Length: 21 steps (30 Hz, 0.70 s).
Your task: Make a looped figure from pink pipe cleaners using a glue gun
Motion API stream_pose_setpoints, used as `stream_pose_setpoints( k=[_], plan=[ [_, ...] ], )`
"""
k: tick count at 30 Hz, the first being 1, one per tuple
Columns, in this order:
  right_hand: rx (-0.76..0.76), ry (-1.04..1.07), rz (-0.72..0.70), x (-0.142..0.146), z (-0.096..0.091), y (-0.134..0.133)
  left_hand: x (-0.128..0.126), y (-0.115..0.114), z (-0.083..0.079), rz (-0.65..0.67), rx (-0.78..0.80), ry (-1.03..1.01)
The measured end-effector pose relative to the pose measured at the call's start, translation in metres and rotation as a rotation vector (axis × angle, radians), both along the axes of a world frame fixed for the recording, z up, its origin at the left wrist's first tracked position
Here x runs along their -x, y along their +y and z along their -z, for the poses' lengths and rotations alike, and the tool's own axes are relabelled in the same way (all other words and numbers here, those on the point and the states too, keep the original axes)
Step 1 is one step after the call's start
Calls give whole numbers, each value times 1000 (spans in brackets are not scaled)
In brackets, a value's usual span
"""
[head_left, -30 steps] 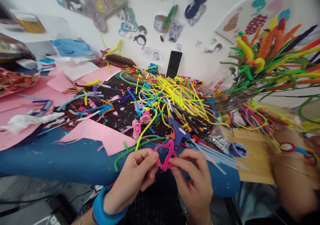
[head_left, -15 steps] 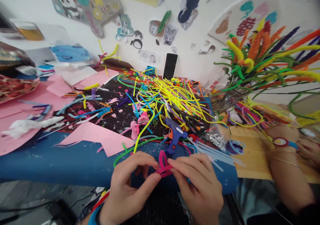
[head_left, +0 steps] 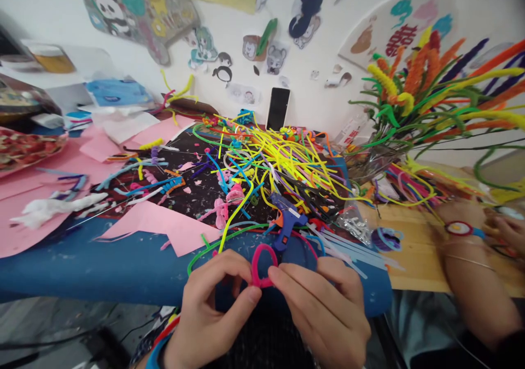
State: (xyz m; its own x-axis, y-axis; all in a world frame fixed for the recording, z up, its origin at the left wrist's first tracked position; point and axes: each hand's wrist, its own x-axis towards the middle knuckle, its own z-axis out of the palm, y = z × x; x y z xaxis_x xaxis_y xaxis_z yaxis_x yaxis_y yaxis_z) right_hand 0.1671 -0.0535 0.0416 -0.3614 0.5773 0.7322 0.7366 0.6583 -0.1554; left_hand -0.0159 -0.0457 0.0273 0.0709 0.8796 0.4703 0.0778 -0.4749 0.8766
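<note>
A magenta pipe cleaner (head_left: pixel 256 259), bent into an open loop, is held up between my hands near the table's front edge. My left hand (head_left: pixel 219 306) pinches its lower left side between thumb and forefinger. From the right, my right hand (head_left: pixel 326 309) grips the loop's lower right part with its fingertips; the thumb is mostly hidden. Just behind the loop lies a blue hot glue gun (head_left: pixel 287 221). A green pipe cleaner (head_left: pixel 241 231) curves along the table beyond my left hand.
Yellow pipe cleaners (head_left: pixel 287 158) are heaped mid-table, before a propped phone (head_left: pixel 278 108). Pink paper (head_left: pixel 159 224) lies left. Clear glue sticks (head_left: pixel 340 249) lie right. Fuzzy stems fill a vase (head_left: pixel 371 158) at the back right. A co-worker's arm (head_left: pixel 471 265) rests at the far right.
The magenta pipe cleaner has gone from a narrow, folded shape to a wider, rounder loop. Both hands stay in nearly the same place, still pinching it.
</note>
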Motion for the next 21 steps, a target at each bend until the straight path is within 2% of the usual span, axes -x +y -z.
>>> stream_pose_setpoints(
  k=[4,13,19,21],
  plan=[
    [-61,25,27,3,-3,-2,0,0,1,16,-13,-5],
    [-196,-14,-22,6,-10,-3,1,1,0,-13,-12,-29],
    [-175,-71,-32,4,-16,-1,6,-1,1,16,-166,-77],
    [-197,-71,-28,4,-17,0,8,-2,0,-11,-235,-118]
  ],
)
